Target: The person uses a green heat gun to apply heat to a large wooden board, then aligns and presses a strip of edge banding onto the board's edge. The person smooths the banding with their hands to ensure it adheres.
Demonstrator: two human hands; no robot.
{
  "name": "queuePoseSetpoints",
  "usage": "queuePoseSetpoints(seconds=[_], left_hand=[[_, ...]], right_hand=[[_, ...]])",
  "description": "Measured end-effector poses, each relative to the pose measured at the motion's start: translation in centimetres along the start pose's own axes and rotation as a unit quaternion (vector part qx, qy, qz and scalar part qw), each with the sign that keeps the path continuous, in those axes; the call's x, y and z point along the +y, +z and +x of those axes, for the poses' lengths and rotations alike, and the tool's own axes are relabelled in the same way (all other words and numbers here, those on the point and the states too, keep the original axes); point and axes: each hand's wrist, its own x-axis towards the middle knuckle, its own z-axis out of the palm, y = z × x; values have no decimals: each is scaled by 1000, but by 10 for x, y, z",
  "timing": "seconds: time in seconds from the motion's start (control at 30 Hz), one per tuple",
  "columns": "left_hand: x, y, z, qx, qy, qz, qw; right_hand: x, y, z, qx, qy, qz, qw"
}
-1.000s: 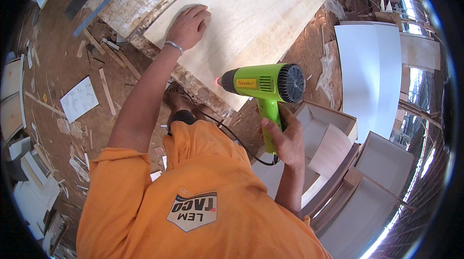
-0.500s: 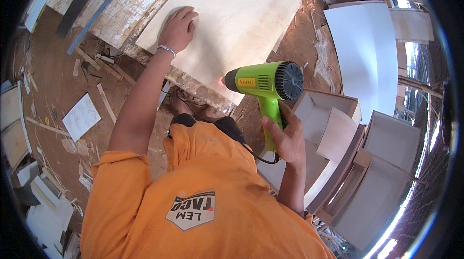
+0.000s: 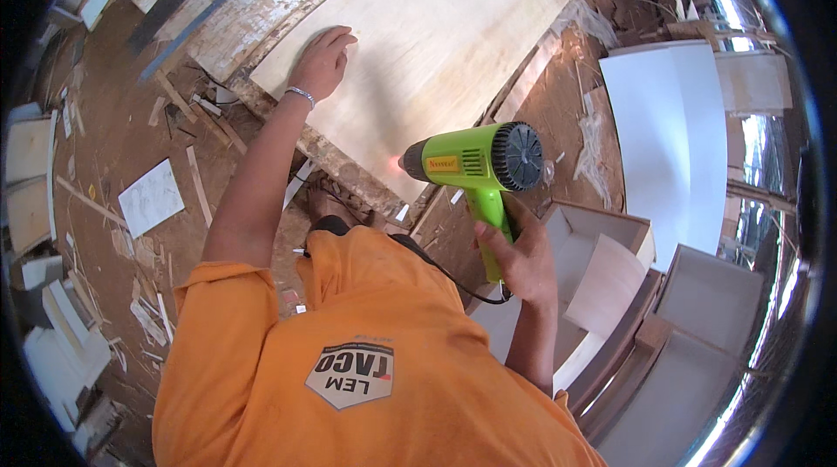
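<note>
My right hand [image 3: 520,251] is wrapped round the handle of a green heat gun [image 3: 462,157] with a black rear cap. Its dark nozzle points left over the near part of a pale plywood board [image 3: 445,40], and an orange-red glow shows at the tip. Whether the nozzle touches the wood I cannot tell. On the board's left side rests my left hand [image 3: 321,61], fingers stretched out and together, holding nothing; a silver bracelet circles that wrist. Beneath the board is a worn workbench [image 3: 349,166] with a chipped edge. A black cord runs from the gun's handle past my waist.
A white curved sheet [image 3: 663,136] stands at the right, with open box-shaped cabinet parts [image 3: 706,301] nearer me. Wood strips and a white square panel [image 3: 151,197] lie on the dirt floor at left. More offcuts [image 3: 65,354] are piled at the lower left.
The view has shifted slightly, so the board and bench sit a little lower. Both hands keep their places, the heat gun still held with its nozzle glowing.
</note>
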Motion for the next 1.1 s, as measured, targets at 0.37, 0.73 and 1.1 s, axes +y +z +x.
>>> queuePoseSetpoints(seconds=[0.37,0.73,1.1], left_hand=[[93,15,-88,-56,-123,168,977],[116,23,-108,-93,-146,207,963],[109,-15,-107,41,-270,-287,918]], right_hand=[[60,-72,27,-87,-110,-24,990],[64,-84,28,-141,-129,-28,981],[26,-34,12,-72,-15,46,996]])
